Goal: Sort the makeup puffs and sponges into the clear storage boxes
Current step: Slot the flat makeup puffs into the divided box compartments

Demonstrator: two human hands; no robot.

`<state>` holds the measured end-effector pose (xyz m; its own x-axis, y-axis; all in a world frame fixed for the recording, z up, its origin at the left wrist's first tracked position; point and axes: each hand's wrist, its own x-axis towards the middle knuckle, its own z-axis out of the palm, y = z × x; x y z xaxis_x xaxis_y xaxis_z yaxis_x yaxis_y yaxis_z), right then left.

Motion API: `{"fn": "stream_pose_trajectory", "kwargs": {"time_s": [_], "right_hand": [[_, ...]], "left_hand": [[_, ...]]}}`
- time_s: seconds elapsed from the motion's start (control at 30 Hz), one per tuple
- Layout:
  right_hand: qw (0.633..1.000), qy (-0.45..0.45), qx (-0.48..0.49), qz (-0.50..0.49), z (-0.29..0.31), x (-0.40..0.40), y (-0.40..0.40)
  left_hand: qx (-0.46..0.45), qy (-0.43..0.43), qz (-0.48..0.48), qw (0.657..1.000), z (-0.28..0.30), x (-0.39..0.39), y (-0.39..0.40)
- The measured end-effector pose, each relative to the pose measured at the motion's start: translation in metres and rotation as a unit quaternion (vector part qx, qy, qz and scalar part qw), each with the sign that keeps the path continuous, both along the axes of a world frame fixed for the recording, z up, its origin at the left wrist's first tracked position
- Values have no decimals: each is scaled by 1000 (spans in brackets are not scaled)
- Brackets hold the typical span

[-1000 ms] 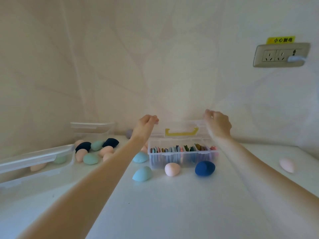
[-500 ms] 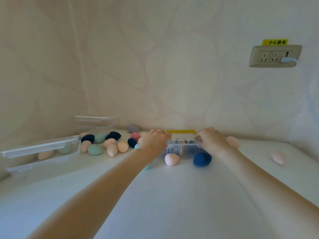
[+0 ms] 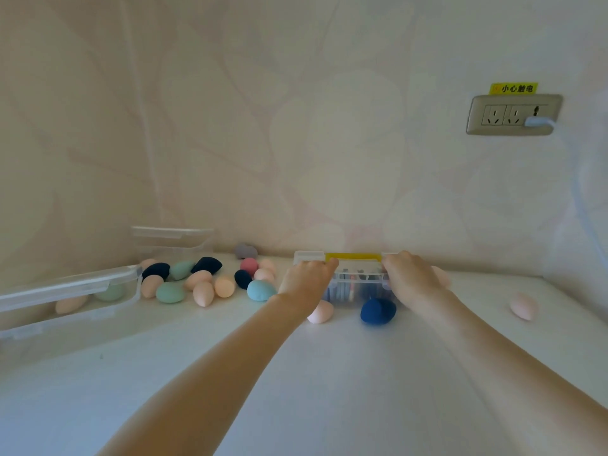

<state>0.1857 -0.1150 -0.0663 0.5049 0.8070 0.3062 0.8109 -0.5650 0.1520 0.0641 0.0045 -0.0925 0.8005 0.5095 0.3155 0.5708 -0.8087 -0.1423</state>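
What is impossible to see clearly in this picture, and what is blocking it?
- Head view: contents of the yellow-handled box are too small and blurred; the left hand and right hand cover its ends.
- Pink sponge: partly behind the left wrist.
- Left storage box: cut off by the frame edge.

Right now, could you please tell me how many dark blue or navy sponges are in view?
4: two navy sponges in the loose pile, one at its back left, one further right; a third beside the light blue sponge; the fourth before the handled box. Others may be hidden.
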Motion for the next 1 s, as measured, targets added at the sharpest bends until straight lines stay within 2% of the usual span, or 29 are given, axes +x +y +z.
{"fn": "stream_pose_trajectory", "kwargs": {"time_s": [0.2, 0.47, 1.0], "right_hand": [[1000, 15, 5, -12, -5, 5, 7], [999, 31, 9, -31, -10, 29, 27], [998, 46, 4, -37, -6, 64, 61]], "left_hand": [[-13, 14, -6, 1000, 0, 11, 11], [24, 29, -1, 999, 3, 36, 24], [-41, -13, 0, 999, -5, 91, 66]]}}
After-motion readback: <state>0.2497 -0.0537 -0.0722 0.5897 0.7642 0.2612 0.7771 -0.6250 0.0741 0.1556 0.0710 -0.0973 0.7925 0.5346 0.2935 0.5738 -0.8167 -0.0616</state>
